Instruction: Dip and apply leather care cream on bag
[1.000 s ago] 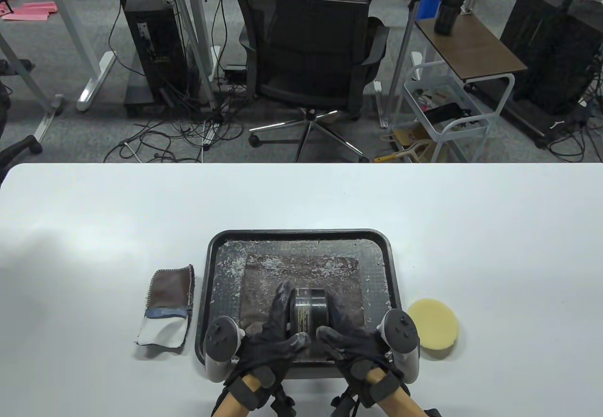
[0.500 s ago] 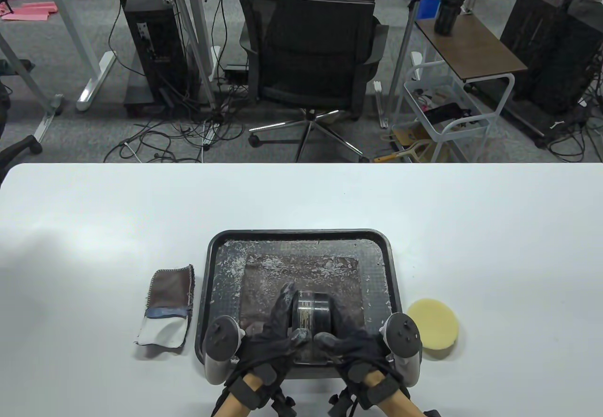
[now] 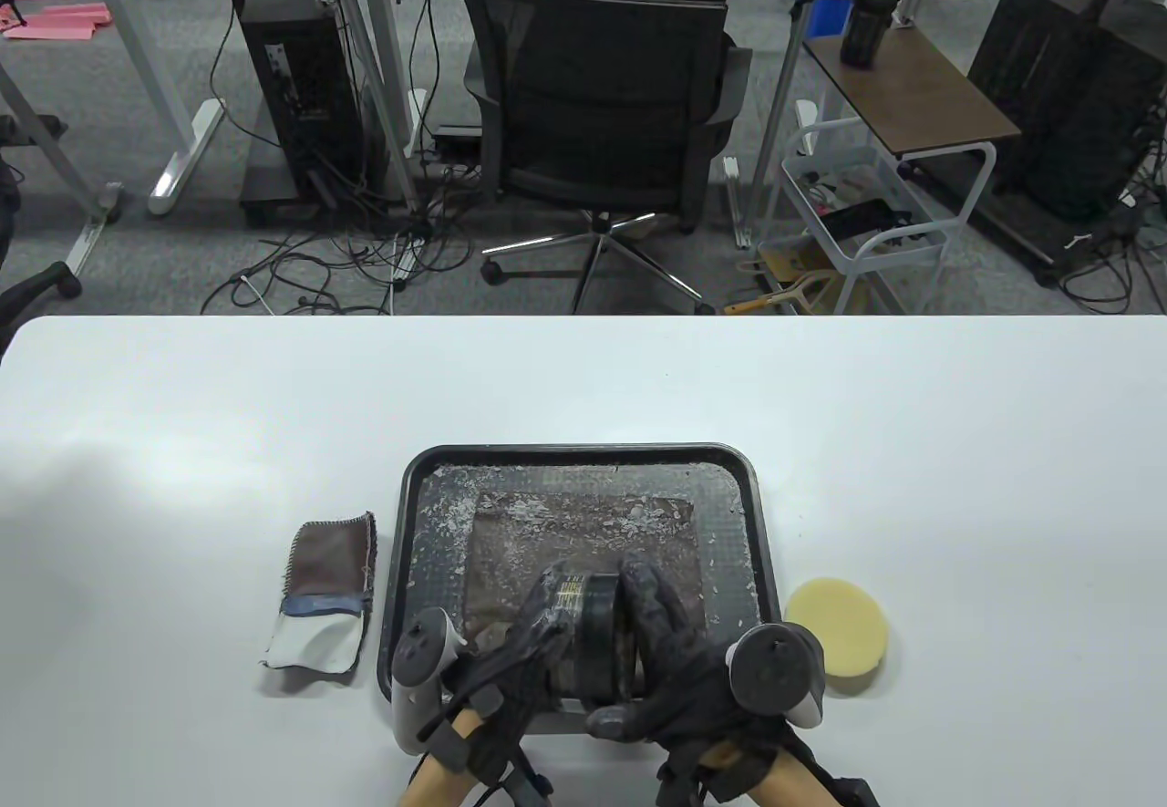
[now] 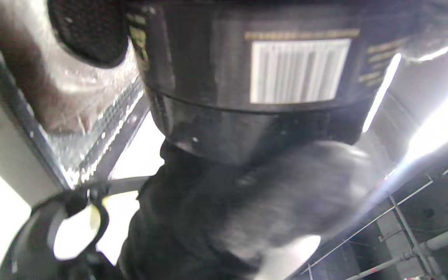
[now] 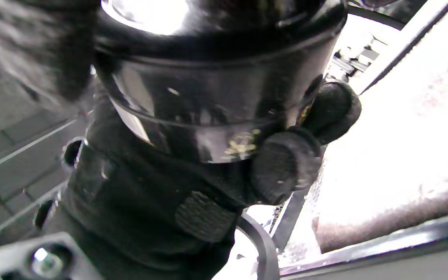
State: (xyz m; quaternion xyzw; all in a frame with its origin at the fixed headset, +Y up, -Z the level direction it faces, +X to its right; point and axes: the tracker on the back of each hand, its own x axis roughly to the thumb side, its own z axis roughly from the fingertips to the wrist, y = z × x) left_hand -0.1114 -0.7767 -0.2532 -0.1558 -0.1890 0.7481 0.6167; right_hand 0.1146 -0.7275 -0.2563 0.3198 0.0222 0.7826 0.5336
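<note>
We've got the black round cream jar [image 3: 593, 638] on its side, lifted above the near edge of the dark square tray [image 3: 583, 453] on the white desk [image 3: 182, 442]. Left hand [image 3: 524, 638] grips the labelled body, right hand [image 3: 670, 661] wraps the lid end: looks like a twist-off hold, lid not yet off. Brown leather piece [image 3: 583, 524] lies flat in the tray. Yellow round sponge [image 3: 837, 626] sits just right of the tray, folded cloth [image 3: 324, 602] left.
</note>
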